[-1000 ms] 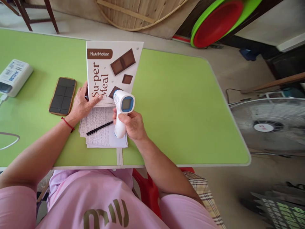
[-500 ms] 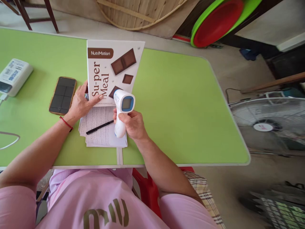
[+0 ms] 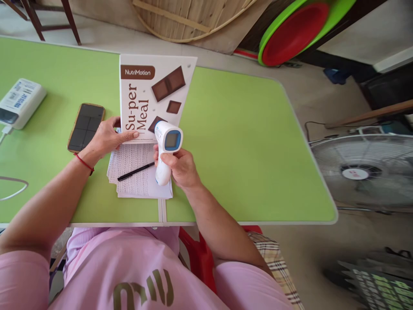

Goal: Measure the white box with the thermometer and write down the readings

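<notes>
On the green table [image 3: 245, 142], the box [image 3: 151, 97] has barely shifted since a second ago, left hand [image 3: 105, 140] gripping its near edge at nine o'clock. The right hand [image 3: 180, 168] stays closed around the thermometer [image 3: 166, 148], aimed at the box's lower corner, so the reading seems ongoing.

phone [image 3: 85, 127], white power bank [image 3: 20, 102], floor fan [image 3: 361, 172], red-green basins [image 3: 298, 28]

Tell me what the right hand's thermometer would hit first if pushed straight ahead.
Probably the box: the right hand aims the thermometer at its lower front, close by, though the gap is unclear.
</notes>
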Available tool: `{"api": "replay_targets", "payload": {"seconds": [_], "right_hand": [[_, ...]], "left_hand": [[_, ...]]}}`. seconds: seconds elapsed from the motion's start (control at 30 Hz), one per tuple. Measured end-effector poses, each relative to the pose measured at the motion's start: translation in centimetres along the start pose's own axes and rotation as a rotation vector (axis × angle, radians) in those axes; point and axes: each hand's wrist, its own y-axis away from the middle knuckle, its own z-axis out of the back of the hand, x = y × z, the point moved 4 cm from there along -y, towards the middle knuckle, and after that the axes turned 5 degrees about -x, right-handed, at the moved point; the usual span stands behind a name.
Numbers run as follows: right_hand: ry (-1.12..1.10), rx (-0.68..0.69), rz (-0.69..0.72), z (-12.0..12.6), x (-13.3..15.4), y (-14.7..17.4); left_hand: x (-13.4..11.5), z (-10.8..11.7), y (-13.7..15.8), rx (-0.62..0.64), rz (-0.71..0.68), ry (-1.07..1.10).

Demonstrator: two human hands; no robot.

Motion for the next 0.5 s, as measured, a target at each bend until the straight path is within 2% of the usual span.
{"api": "replay_targets", "payload": {"seconds": [0.33,0.5], "right_hand": [[0.058,0.016,0.067,0.5,0.1,-0.1],[0.241,0.013,0.252,1.9,2.5,0.1]], "left_hand": [[0.3,-0.2,0.1,-0.049,-0.060,0.043],[0.6,-0.3,0.2,-0.075,-0.124,-0.014]]}}
